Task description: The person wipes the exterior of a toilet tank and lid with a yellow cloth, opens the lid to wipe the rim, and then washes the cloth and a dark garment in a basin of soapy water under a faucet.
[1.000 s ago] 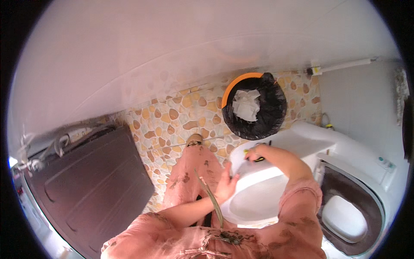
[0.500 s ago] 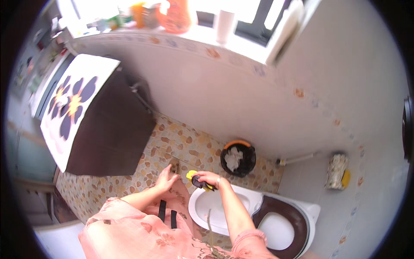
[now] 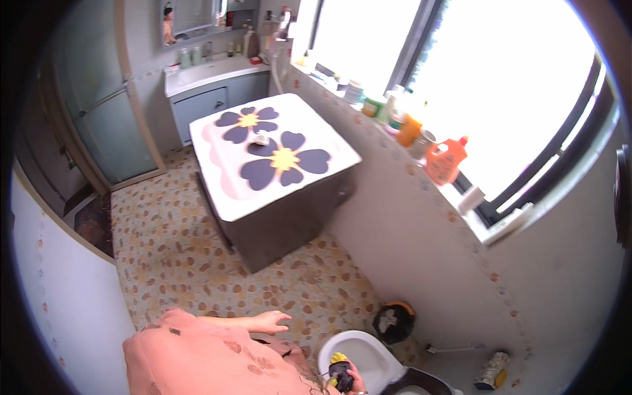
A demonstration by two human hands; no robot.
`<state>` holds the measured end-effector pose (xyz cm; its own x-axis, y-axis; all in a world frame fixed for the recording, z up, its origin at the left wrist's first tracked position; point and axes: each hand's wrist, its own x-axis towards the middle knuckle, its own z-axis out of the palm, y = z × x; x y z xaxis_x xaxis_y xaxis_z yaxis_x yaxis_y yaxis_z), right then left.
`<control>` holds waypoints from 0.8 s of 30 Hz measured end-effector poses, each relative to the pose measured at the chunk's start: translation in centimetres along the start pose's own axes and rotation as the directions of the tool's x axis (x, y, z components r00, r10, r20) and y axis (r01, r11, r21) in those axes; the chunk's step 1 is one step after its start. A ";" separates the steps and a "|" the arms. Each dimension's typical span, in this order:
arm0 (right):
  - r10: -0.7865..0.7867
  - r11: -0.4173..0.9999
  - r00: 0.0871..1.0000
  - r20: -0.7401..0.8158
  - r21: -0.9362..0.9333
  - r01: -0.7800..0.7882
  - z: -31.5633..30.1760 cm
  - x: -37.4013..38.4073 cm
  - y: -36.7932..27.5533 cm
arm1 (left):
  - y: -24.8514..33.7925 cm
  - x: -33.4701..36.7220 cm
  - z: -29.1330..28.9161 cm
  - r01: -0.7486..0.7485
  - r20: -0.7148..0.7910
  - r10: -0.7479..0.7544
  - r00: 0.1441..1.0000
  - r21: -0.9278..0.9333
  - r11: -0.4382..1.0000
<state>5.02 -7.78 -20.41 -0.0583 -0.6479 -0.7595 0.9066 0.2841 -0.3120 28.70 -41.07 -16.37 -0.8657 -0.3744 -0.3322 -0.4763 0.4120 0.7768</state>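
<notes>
Head view: right grip (image 3: 356,380) holds a yellow-black tool (image 3: 339,370) by the toilet (image 3: 376,355) (left grip (image 3: 270,322) loosely spread)

Right hand (image 3: 356,379) grips a black-and-yellow tool (image 3: 339,374) over the white toilet bowl (image 3: 365,353). Left hand (image 3: 270,322) extends, fingers loosely spread, above the pebble-patterned floor (image 3: 220,286). Black-lined bin (image 3: 404,326) stands beyond the right hand; dark box (image 3: 286,227) with flowered cover (image 3: 230,191) stands ahead of the left.

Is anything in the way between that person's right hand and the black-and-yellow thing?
Nothing visible: the right hand directly holds the black-and-yellow object, and the white toilet bowl shows behind them, not between.
</notes>
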 end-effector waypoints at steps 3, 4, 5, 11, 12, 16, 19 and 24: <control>-0.203 0.964 0.973 0.113 -0.152 0.219 13.0 0.3 1.5 | -6.2 -7.1 -3.6 0.057 -0.205 -0.073 0.976 -0.080 0.995; -0.261 0.962 0.954 0.148 -0.045 0.270 14.3 2.2 3.6 | -7.9 -8.6 -6.0 0.089 -0.166 -0.102 0.981 -0.084 0.992; -0.186 0.982 0.983 0.003 0.029 0.186 17.4 2.2 5.4 | -11.1 -10.6 -6.8 0.095 -0.206 -0.123 0.971 -0.143 0.985; -0.501 0.852 0.862 0.079 0.222 0.475 30.5 5.8 13.3 | -17.0 -18.2 -14.5 0.065 0.074 -0.061 0.995 -0.045 0.997; -0.528 0.827 0.848 0.053 0.260 0.498 32.3 5.8 14.2 | -16.3 -18.3 -15.2 0.039 0.127 -0.025 0.992 -0.108 0.993; -0.637 0.732 0.770 0.048 0.353 0.583 35.3 6.2 18.2 | -9.7 -15.6 -15.5 -0.058 0.303 0.096 0.948 -0.134 0.989; -0.674 0.703 0.736 0.064 0.360 0.613 36.8 3.9 20.6 | -3.6 -16.4 -13.0 0.000 0.357 0.192 0.914 -0.474 0.881; -0.710 0.687 0.696 0.107 0.323 0.651 36.2 -0.4 24.1 | -2.0 -18.8 -6.3 0.068 0.320 0.240 0.917 -0.716 0.694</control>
<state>41.99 -26.21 -6.96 -0.6397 -0.7282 -0.2460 0.7196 -0.4548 -0.5247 46.90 -40.09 -8.36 -0.9570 0.0210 -0.2894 -0.2794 -0.3347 0.8999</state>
